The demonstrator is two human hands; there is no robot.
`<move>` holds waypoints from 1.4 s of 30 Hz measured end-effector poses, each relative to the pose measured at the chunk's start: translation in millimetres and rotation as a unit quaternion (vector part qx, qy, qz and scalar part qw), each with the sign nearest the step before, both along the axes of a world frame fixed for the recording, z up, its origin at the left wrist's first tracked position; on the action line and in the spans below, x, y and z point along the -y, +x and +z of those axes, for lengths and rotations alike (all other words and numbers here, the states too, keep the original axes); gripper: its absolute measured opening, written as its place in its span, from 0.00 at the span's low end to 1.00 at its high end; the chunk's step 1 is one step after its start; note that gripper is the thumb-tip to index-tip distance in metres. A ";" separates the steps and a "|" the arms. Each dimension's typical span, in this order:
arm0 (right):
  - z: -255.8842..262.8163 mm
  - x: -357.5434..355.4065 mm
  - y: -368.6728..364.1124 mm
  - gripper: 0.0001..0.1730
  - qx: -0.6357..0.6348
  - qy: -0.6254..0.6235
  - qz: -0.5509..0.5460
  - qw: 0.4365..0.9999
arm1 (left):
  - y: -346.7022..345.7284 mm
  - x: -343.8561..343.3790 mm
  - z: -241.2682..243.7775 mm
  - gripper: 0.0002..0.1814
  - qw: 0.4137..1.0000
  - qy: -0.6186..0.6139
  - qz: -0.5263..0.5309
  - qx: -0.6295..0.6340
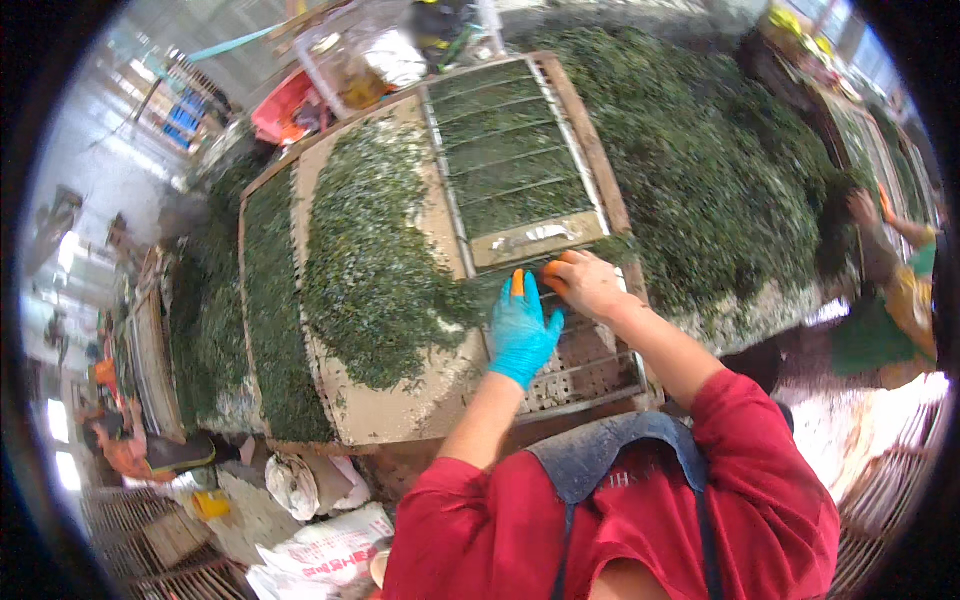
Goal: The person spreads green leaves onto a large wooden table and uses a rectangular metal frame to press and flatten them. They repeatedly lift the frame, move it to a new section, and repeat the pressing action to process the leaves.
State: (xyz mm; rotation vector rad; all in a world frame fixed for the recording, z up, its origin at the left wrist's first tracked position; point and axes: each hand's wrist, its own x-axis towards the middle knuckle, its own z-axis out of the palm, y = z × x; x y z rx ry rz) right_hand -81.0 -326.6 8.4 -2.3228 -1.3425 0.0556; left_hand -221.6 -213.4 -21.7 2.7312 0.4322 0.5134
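Observation:
My left hand (525,330), in a blue glove with an orange finger cot, lies over dark green cuttings at the near end of a slotted metal frame (471,255). Close to its right, my bare right hand (585,281) has bent fingers, orange at the tips, among the cuttings; whether it pinches any is hidden. Cuttings fill the frame's far rows, beyond a pale crossbar (536,236). Nearer me, a perforated tray (585,379) shows its holes between thin bars. To the left, a loose heap of cuttings (375,262) spreads over a tan board (420,412).
A large green pile (705,165) lies to the right of the wooden rim (585,135). A red basin (285,109) and a clear plastic bin (322,67) stand at the far edge. Co-workers are at the far left (142,450) and far right (907,300). White sacks (330,551) lie below left.

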 end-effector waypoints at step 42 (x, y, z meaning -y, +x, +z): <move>19.4 23.4 16.7 0.13 0.062 -0.073 0.019 0.995 | 16.0 37.3 7.6 0.51 0.983 0.034 0.153 -0.095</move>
